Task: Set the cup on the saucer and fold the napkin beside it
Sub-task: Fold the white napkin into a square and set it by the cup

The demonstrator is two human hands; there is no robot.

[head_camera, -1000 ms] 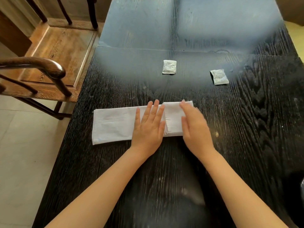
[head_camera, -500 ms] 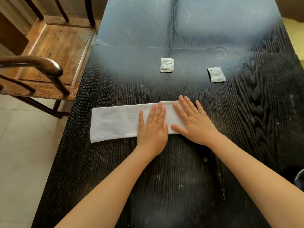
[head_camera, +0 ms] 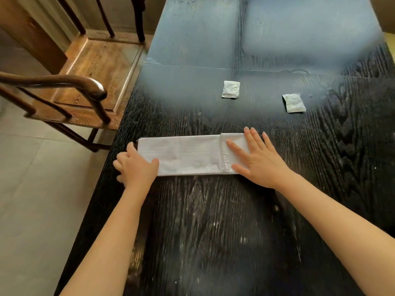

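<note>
A white napkin (head_camera: 188, 154) lies as a long folded strip across the dark wooden table (head_camera: 213, 231), its right end turned over on itself. My left hand (head_camera: 136, 169) is at the strip's left end, with the thumb on top and the fingers curled around the edge. On the folded right end my right hand (head_camera: 258, 161) lies flat, fingers spread. No cup or saucer is in view.
Two small white sachets (head_camera: 230, 89) (head_camera: 294, 102) lie farther back on the table. A wooden armchair (head_camera: 89, 67) stands close to the table's left edge, its curved armrest (head_camera: 64, 82) near the napkin's left end. Pale floor tiles lie below it.
My left hand has slid from the middle of the napkin to its left end and taken hold there. My right hand stays flat on the right end.
</note>
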